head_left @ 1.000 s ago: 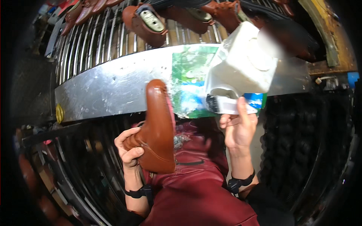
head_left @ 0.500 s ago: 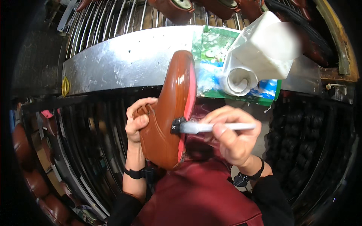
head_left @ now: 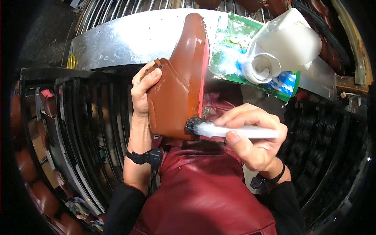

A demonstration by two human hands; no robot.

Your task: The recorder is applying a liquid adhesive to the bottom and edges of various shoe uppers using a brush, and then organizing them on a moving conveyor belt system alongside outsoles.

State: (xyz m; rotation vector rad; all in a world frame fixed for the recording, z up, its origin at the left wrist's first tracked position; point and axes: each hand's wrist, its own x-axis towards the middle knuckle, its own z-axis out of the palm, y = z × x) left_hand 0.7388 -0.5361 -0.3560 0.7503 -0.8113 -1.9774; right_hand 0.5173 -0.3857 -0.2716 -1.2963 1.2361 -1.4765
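A brown leather shoe upper (head_left: pixel 172 94) is held up in front of me, its toe pointing away over the bench and its heel end toward me. My left hand (head_left: pixel 144 88) grips it by the laced opening, thumb on top. Along its right lower edge runs a pink strip (head_left: pixel 202 86), and the leather beside it looks wet. In my right hand (head_left: pixel 256 137) is a brush with a white handle (head_left: pixel 246 132), pinched between thumb and fingers. Its black bristles (head_left: pixel 194 125) touch the lower edge near the heel.
A metal bench top (head_left: pixel 113 39) crosses ahead. On its right lie a green and blue sheet (head_left: pixel 231 37), a white cut-open jug (head_left: pixel 290 39) and a round white cup (head_left: pixel 262 68). Black racks (head_left: pixel 90 117) stand at left; brown shoes (head_left: pixel 43 196) show beyond.
The shoe has turned so more of its side faces up, and its heel end has risen in view. The brush has moved along the edge from mid-side to near the heel.
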